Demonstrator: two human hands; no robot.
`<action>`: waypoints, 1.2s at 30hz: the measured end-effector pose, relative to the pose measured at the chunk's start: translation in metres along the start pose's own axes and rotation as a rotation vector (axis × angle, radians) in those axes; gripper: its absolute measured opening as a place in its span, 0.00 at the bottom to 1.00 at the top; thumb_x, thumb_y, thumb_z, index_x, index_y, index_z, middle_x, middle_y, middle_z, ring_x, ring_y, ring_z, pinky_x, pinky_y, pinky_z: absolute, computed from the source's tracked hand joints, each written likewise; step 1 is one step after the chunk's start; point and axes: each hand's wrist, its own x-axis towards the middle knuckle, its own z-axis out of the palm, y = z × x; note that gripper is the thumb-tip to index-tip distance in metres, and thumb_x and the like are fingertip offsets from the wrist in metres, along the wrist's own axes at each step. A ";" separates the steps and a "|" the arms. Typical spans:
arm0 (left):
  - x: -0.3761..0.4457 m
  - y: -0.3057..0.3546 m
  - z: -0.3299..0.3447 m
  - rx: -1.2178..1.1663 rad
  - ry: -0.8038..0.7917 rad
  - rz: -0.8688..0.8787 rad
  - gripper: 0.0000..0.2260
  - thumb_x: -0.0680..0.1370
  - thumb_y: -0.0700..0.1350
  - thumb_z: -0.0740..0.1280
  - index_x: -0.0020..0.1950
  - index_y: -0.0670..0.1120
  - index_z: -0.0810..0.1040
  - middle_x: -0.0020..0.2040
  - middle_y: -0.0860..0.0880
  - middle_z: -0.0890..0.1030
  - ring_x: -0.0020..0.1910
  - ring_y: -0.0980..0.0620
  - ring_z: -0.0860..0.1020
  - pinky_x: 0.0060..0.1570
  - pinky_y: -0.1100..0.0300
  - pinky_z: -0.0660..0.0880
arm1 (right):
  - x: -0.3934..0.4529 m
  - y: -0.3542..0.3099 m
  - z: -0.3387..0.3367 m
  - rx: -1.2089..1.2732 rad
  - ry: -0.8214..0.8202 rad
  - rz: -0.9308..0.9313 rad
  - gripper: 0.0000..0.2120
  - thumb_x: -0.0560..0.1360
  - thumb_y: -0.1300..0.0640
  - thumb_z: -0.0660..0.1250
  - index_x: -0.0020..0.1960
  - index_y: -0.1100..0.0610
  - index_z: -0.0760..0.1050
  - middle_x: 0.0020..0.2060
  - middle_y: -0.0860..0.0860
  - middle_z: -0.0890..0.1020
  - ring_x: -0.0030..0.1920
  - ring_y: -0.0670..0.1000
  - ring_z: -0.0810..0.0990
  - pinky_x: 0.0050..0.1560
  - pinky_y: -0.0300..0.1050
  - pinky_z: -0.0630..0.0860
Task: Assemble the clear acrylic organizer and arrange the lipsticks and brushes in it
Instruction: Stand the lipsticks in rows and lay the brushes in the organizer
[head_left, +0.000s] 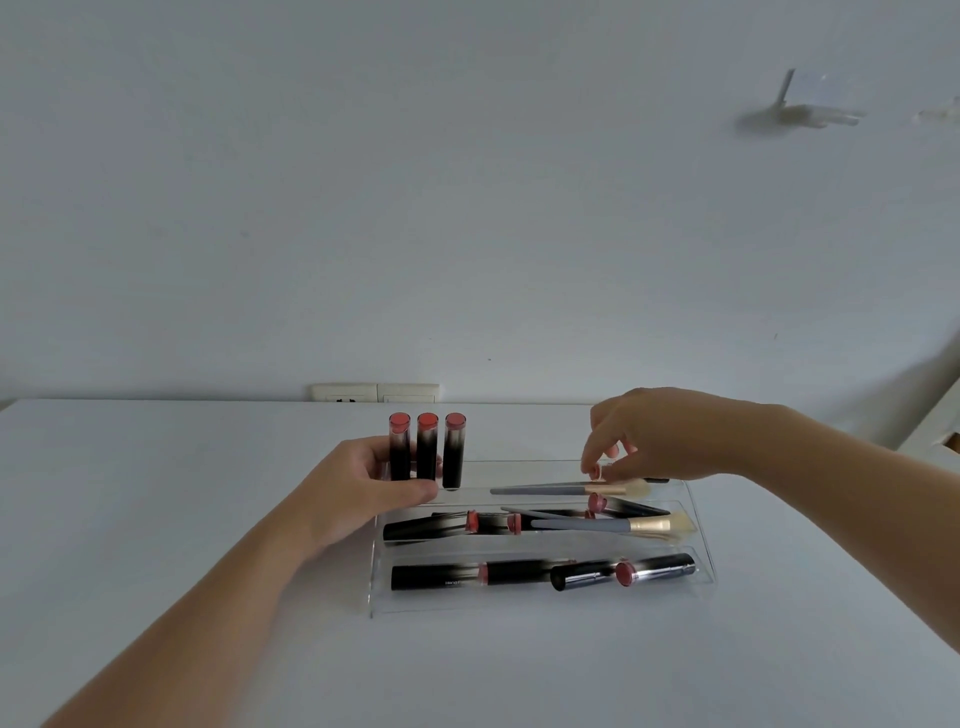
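Nearest the camera, bare white desk (519, 670) lies open between the two forearms, with more free surface out to the left edge. Beyond it sits the clear acrylic organizer (375, 582), its stepped tiers rising toward the wall. On the front tier, black lipsticks (540, 572) lie flat end to end behind a low clear lip. On the middle tier lie more lipsticks and a grey-handled brush (597, 525) with pale bristles. Another brush (566, 489) lies on the back tier. At that tier's left end three lipsticks (427, 449) stand upright side by side; the left hand (358, 483) wraps the left two, fingers closed around them. The right hand (660, 436) hovers over the back tier's right part, fingers pinched on a small pink-ended lipstick (595, 472). Past the organizer a strip of desk stays free up to the wall sockets (375, 393).
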 end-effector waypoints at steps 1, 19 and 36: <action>0.000 0.000 0.000 0.003 0.000 -0.002 0.17 0.64 0.58 0.77 0.50 0.55 0.85 0.47 0.50 0.87 0.51 0.55 0.84 0.57 0.59 0.74 | -0.002 0.001 0.000 -0.009 0.014 -0.001 0.05 0.78 0.42 0.67 0.54 0.35 0.79 0.47 0.38 0.77 0.45 0.32 0.71 0.41 0.32 0.64; 0.001 -0.001 0.001 0.013 0.011 -0.016 0.17 0.64 0.58 0.78 0.51 0.57 0.85 0.47 0.52 0.87 0.49 0.58 0.84 0.52 0.63 0.72 | 0.023 -0.055 -0.002 0.903 0.575 -0.022 0.17 0.73 0.58 0.77 0.57 0.43 0.79 0.45 0.39 0.85 0.43 0.42 0.84 0.47 0.32 0.78; 0.001 0.000 0.002 0.010 0.011 -0.009 0.14 0.65 0.55 0.77 0.51 0.59 0.85 0.46 0.54 0.87 0.48 0.58 0.84 0.51 0.63 0.73 | 0.045 -0.078 0.024 0.959 0.547 -0.011 0.18 0.72 0.59 0.76 0.59 0.45 0.80 0.46 0.37 0.84 0.43 0.40 0.83 0.46 0.32 0.78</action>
